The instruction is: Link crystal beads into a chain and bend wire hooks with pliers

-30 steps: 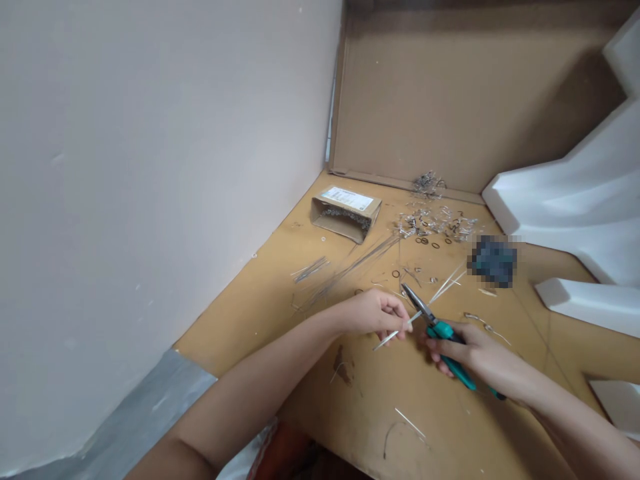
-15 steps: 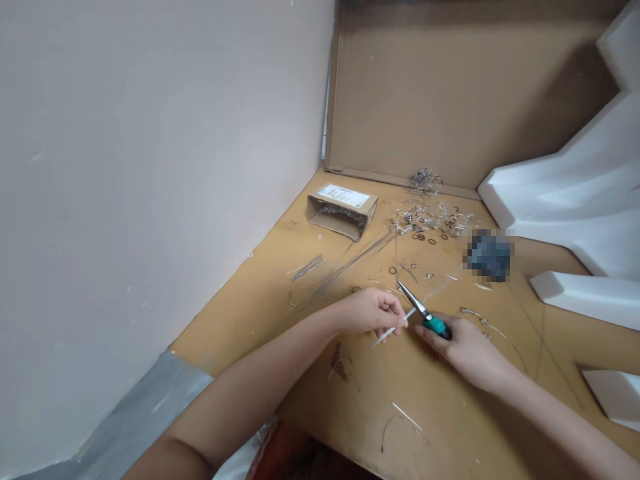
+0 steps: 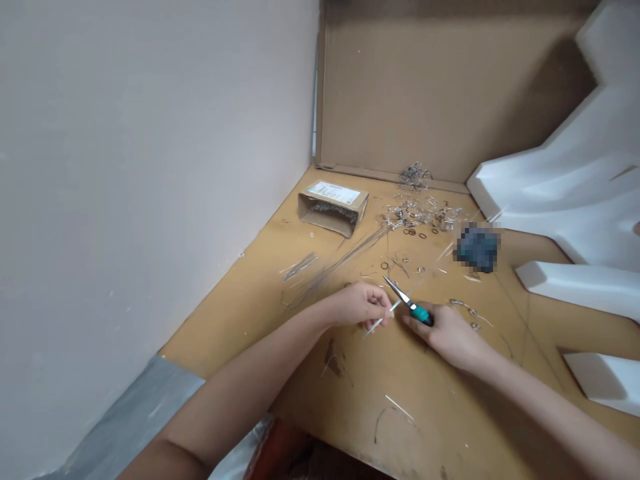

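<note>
Pinched in the fingers of my left hand point(image 3: 367, 305) is a thin, pale strip like a wire point(image 3: 373, 327), slanting up to the right toward the plier jaws. My right hand point(image 3: 447, 333) is wrapped round long-nose pliers point(image 3: 410, 304) with green and black handles, their bright jaws pointing up and left. Whether the jaws touch the strip, I cannot tell. Beyond the hands lie small dark rings point(image 3: 385, 265) and bits of bent wire point(image 3: 400, 268). Beside my right hand is a short twisted wire piece point(image 3: 463, 305).
A cardboard box point(image 3: 335, 193) lies open toward me, holding small metal bits. Behind the hands are long straight wires point(image 3: 345, 260) and a heap of small wire parts point(image 3: 425, 212). White foam blocks point(image 3: 575, 277) border the right; a blurred dark object point(image 3: 477, 248) sits near them. A cardboard wall point(image 3: 450, 87) closes the back.
The whole view has shifted slightly, so everything appears a little further left and up. Both hands keep the same hold on the strip and pliers.
</note>
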